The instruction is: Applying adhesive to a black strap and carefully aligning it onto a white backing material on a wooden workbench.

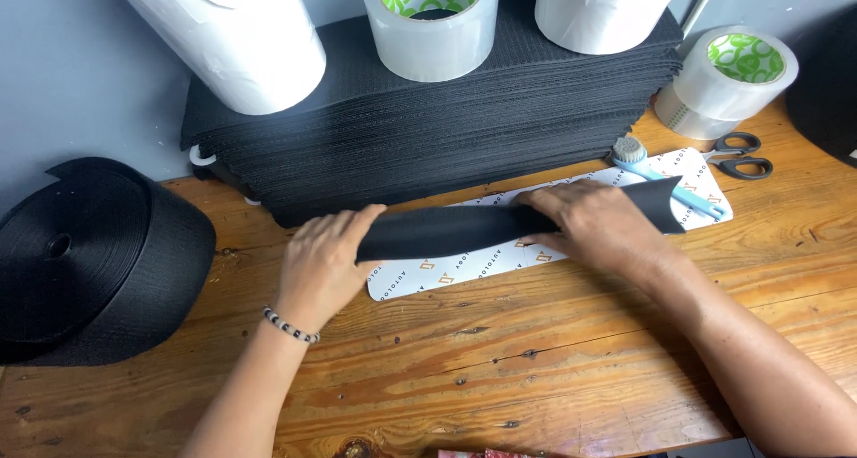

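Black rolled sheet between hands, left hand, right hand gripping its ends

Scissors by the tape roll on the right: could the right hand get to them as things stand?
Probably yes. The scissors lie in the open on the wooden table, beyond the right hand, with nothing on top of them. That hand is pressing the black rolled strip, so it would have to let go first.

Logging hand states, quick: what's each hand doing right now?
Left hand: closed on the left end of the rolled black sheet.
Right hand: closed over the same sheet, nearer its right end.
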